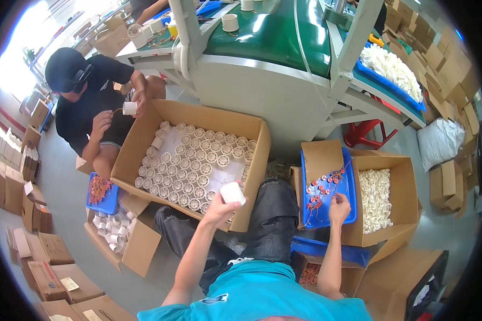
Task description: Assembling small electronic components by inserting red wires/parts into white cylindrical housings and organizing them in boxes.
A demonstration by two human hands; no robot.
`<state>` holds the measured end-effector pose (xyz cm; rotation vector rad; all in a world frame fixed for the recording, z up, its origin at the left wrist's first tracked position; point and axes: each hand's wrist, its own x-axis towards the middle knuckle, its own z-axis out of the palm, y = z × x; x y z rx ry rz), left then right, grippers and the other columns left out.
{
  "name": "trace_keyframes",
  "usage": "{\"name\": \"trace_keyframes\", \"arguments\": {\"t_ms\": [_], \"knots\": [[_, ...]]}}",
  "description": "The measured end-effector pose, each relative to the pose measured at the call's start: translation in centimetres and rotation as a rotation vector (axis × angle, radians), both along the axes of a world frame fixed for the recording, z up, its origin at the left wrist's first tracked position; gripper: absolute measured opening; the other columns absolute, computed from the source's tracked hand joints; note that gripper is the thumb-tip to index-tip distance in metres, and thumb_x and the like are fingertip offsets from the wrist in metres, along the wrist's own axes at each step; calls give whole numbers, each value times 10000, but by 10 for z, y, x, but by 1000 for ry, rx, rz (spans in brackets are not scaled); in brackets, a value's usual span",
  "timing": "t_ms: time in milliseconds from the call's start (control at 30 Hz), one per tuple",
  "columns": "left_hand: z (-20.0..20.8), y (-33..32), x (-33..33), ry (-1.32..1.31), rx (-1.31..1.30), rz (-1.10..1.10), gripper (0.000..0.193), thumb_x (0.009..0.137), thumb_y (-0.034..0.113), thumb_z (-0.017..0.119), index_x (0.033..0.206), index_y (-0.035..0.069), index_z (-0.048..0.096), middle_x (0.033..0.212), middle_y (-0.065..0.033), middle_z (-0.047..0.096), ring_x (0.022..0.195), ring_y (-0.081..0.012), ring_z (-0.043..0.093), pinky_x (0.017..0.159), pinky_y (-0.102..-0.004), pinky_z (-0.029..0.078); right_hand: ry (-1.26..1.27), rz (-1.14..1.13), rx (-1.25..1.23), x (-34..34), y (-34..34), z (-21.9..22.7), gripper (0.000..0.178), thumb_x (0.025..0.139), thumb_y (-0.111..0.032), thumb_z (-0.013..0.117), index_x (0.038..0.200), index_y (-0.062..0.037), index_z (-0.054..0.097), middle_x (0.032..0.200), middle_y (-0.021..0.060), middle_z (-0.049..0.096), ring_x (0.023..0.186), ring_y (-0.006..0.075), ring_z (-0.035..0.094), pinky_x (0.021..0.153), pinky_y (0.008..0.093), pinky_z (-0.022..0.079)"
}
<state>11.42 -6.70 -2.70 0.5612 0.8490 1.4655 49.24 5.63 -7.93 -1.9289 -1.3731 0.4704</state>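
Note:
My left hand grips a white plastic cylinder above the near right corner of a large open carton. Rows of similar white round housings with slotted tops fill much of that carton. Over on the right, my right hand reaches into a blue tray, its fingertips pinched together; whatever is between them is too small to make out. Small red-and-orange parts with thin wires lie loose in this tray, just left of my fingers.
To the left, a co-worker holds another white cylinder beside a second blue tray of wired parts. A carton of small cream-white pieces stands at right. Ahead is a green conveyor belt; a red stool sits beneath the frame.

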Motion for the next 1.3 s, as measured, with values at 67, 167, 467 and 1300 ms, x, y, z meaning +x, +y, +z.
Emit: {"name": "trace_keyframes", "arguments": {"t_ms": [67, 167, 467, 1300], "knots": [[5, -9, 16, -106, -10, -21, 519, 754, 15, 783, 1216, 10, 546, 1135, -67, 618, 1001, -186, 626, 925, -333, 493, -19, 27, 69, 1, 0, 28, 151, 821, -63, 704, 957, 3, 714, 853, 163, 685, 741, 286, 664, 695, 390, 522], [11, -16, 39, -162, 47, -104, 465, 762, 26, 767, 1183, 23, 571, 1076, -73, 637, 984, -179, 629, 879, -317, 492, -194, 53, 242, 10, -8, 53, 143, 850, -28, 664, 979, 5, 719, 929, 147, 657, 768, 268, 637, 708, 366, 511], [10, -30, 73, 153, -38, -255, 460, 744, 121, 834, 1133, 41, 602, 961, -35, 656, 923, -118, 622, 837, -280, 499, -48, -13, 227, -5, -17, 68, 194, 874, 0, 630, 1050, 37, 702, 907, 145, 640, 715, 218, 634, 621, 333, 505], [50, -45, 37, 308, 278, -787, 495, 720, 154, 865, 1121, 44, 598, 1023, -48, 672, 949, -148, 638, 840, -307, 515, 420, 861, -32, -108, -96, 132, 190, 752, 15, 734, 941, 0, 740, 894, 136, 702, 822, 245, 689, 725, 319, 552]]}}
